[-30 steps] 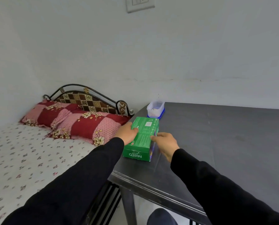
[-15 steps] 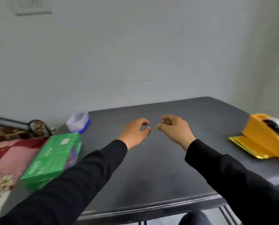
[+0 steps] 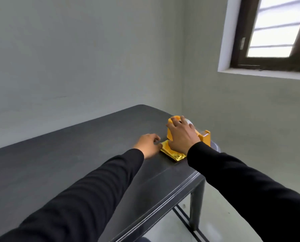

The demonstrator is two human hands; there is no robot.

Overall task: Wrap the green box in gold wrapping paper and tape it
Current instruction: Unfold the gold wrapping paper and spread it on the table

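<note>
Gold foil paper [image 3: 173,153], folded flat into a small packet, lies near the right end of the dark worktop [image 3: 76,154], close to its front edge, with a yellow tape dispenser [image 3: 205,137] sitting on its far part. We judge the sheet thin, light and slick, and likely to crease or tear if we drag it out from under that weight, so the dispenser should come off first and the paper be taken by a free corner or edge.

Our right hand [image 3: 182,135] is spread over the top of the dispenser, fingers wrapped down around its body, and the heel of the hand hangs just above the packet. Our left hand [image 3: 148,145] rests on the worktop just beside the packet's left corner; its fingers are curled with the tips at that corner, but we cannot tell whether they already pinch the foil or only touch it.

We see no green box anywhere in this view, so wrapping has not begun; we are only gathering paper and tape.
</note>
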